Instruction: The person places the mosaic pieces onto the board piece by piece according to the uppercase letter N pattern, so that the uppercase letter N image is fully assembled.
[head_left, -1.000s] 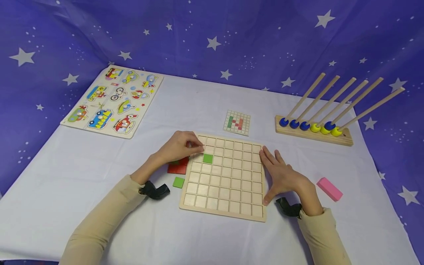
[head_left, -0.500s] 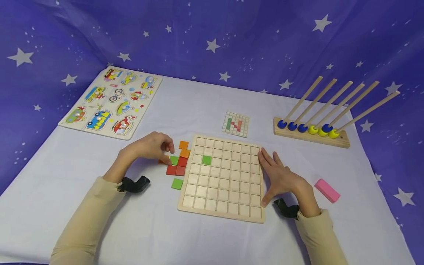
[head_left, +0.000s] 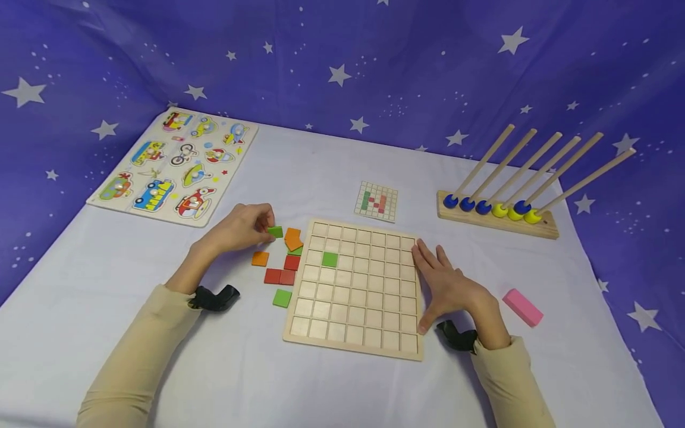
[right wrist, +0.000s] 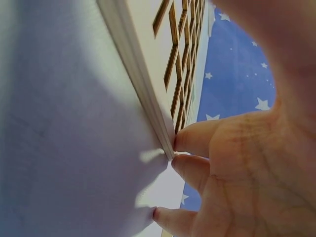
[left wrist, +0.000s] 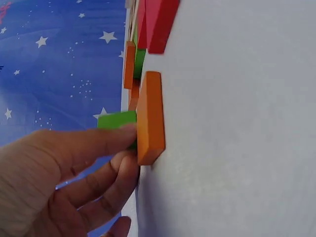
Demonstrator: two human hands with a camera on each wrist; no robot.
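One blue cloth (head_left: 299, 77), dotted with white stars, hangs behind a white table (head_left: 342, 395). At the table's middle lies the grid board (head_left: 353, 349). The puzzle (head_left: 160, 160), with pictured vehicles, lies flat at the far left; the rack (head_left: 495, 222) stands at the far right, its slanting rods threaded low with blue and yellow beads.

The right hand (head_left: 452, 288) is spread, fingertips and thumb touching the board's right edge, and grasps nothing. The left hand (head_left: 243, 227), just left of the board, pinches a green tile (head_left: 275, 232) between thumb and fingers, tilted and clear of the table.

Beyond the board lies the card (head_left: 376, 201), a printed grid with green and red cells. The pink block (head_left: 522, 307) lies right of the right hand.

Smallest are the other tiles. One green (head_left: 329, 260) sits in the board, second column from the left, third row from the far edge. Left of the board lie a red pair (head_left: 280, 276) side by side, another red (head_left: 292, 263), an orange pair (head_left: 293, 239), a lone orange (head_left: 260, 259), a near green (head_left: 282, 298) and a partly hidden green (head_left: 295, 251).
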